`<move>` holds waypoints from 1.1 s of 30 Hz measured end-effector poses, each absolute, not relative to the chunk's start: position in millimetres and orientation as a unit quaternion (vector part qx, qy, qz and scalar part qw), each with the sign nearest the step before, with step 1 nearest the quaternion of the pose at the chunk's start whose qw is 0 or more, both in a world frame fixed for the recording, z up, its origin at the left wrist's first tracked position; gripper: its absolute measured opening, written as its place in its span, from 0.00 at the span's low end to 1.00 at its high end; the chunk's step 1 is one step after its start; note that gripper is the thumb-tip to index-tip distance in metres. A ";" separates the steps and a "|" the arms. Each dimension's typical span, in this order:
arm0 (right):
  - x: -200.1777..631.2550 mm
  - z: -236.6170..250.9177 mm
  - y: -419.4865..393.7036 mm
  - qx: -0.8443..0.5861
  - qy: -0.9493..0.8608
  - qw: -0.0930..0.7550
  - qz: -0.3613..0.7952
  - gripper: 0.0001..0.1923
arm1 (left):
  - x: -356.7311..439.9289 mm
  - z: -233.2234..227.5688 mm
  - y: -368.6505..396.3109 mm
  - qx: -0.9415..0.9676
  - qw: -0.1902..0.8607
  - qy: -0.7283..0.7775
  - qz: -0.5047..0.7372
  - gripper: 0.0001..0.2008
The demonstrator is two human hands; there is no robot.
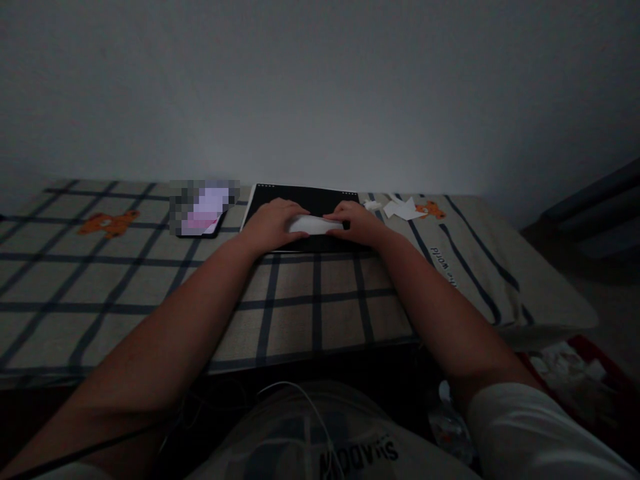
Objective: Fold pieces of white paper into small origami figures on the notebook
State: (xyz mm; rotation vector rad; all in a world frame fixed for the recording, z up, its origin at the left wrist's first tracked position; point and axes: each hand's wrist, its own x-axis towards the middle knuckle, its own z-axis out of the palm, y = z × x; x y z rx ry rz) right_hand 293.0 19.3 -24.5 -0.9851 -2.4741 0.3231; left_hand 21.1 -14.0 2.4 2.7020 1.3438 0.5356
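Observation:
Both of my hands rest over a black board or pad with small holes along its far edge. Between them lies a long, narrow white piece of what looks like folded paper. The fingers and thumb of my left hand close on its left end. At the other end, my right hand pinches it between fingers and thumb. The fingers hide both ends of the white piece, and the dim light blurs its folds.
The pad lies on a checked tablecloth against a wall. A lit phone is left of the pad. White paper scraps lie to the right. Below the table's right side is a red bin holding crumpled white waste.

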 end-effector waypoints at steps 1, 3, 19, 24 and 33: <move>293.3 -24.6 19.5 -0.356 -0.899 0.227 0.118 0.21 | 21.2 2.8 -13.8 0.882 0.042 0.435 0.173 0.25; 293.7 -24.8 20.1 -0.352 -0.901 0.225 0.116 0.20 | 20.9 3.2 -13.3 0.884 0.048 0.432 0.172 0.22; 295.6 -27.1 23.4 -0.340 -0.905 0.226 0.119 0.15 | 17.5 -7.8 -4.8 0.903 0.057 0.386 0.181 0.12; 296.6 -28.0 26.5 -0.324 -0.911 0.227 0.115 0.15 | 16.7 -9.9 -2.4 0.905 0.057 0.379 0.185 0.10; 296.2 -29.1 28.5 -0.330 -0.910 0.223 0.118 0.15 | 14.7 -12.3 0.2 0.909 0.066 0.359 0.203 0.09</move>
